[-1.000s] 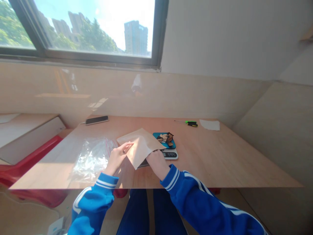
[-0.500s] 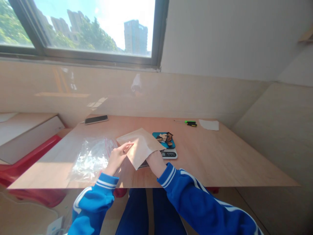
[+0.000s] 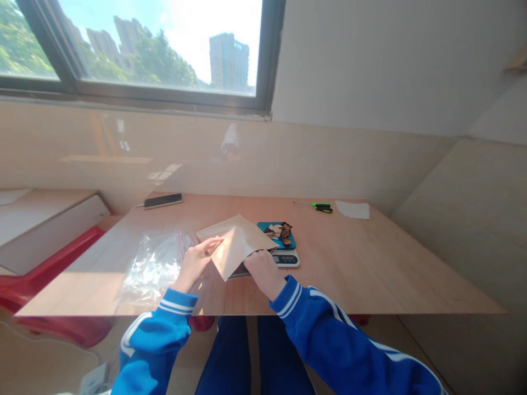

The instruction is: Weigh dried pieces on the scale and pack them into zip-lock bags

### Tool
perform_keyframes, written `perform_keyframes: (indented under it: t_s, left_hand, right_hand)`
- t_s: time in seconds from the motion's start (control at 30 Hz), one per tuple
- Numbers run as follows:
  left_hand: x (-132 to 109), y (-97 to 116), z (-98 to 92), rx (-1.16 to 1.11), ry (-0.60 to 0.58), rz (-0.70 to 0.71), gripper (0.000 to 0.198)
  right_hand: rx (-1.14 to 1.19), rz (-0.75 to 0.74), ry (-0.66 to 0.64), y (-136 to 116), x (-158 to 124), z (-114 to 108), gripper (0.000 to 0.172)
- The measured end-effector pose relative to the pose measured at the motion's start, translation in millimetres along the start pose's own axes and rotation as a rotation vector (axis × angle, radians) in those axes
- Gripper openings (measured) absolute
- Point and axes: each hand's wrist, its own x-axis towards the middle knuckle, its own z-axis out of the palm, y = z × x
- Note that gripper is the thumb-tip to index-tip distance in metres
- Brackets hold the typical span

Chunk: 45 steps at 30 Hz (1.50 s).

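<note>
The left hand (image 3: 196, 264) is pinching the near left edge of a brown paper envelope (image 3: 231, 244), fingers closed on the paper with the thumb on top. The right hand (image 3: 263, 271) is gripping the envelope's lower right side — its fingers are tucked under or inside the flap, so how far that grip is closed cannot be told. The envelope is being held just above the tabletop (image 3: 370, 263), tilted, near the front edge and in the middle of it.

Something dark and flat is showing under the envelope's lower edge, just beside the right hand; what it is cannot be told.

Just behind the envelope, a small kitchen scale (image 3: 285, 257) is sitting on the tabletop with a teal platform (image 3: 267, 226) on top, and a little pile of dried brown and pale pieces (image 3: 282, 230) is lying on that platform. The envelope's right corner is overlapping the scale's left side in this view.

To the left of the left hand, a clear zip bag (image 3: 154, 266) with a red seal line is lying crumpled on the tabletop, just beside the wrist.

Well apart at the back, a dark phone (image 3: 163, 201) is lying at the left, and a green-handled screwdriver (image 3: 321, 207) is lying near a white slip of paper (image 3: 353, 209) at the right.

Both arms are wearing blue sleeves (image 3: 329, 340) with white stripes at the cuffs.
</note>
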Motion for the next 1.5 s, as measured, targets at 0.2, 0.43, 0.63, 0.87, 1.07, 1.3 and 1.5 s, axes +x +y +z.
perform_keyframes:
  t_s: [0.2, 0.43, 0.63, 0.87, 1.07, 1.3, 1.5]
  left_hand:
    - [3.0, 0.5, -1.8, 0.001, 0.001, -0.015, 0.036]
    - [10.2, 4.4, -8.9, 0.001, 0.006, -0.023, 0.041]
    - [13.1, 4.8, -11.9, 0.023, 0.024, -0.025, 0.040]
    - [12.9, 5.1, -12.2, 0.034, 0.024, -0.041, 0.040]
    - [13.8, 8.5, -13.0, 0.041, 0.016, -0.038, 0.040]
    - [11.7, 9.1, -11.2, 0.022, 0.013, -0.027, 0.038]
    - [11.1, 10.8, -12.0, 0.037, 0.008, -0.033, 0.038]
  right_hand:
    - [-0.022, -0.017, -0.080, 8.8, 5.2, -9.9, 0.021]
    - [-0.037, -0.138, 0.173, 20.9, -2.3, -25.7, 0.020]
    - [0.030, -0.075, 0.363, 39.9, -4.2, -28.9, 0.022]
    - [0.282, -0.063, 0.358, 52.3, -1.3, -28.1, 0.017]
    - [0.451, -0.014, 0.338, 53.8, 1.5, -30.1, 0.011]
    - [0.649, 0.002, 0.322, 52.0, 0.4, -29.9, 0.007]
    - [0.820, 0.043, 0.262, 52.0, -2.7, -26.8, 0.012]
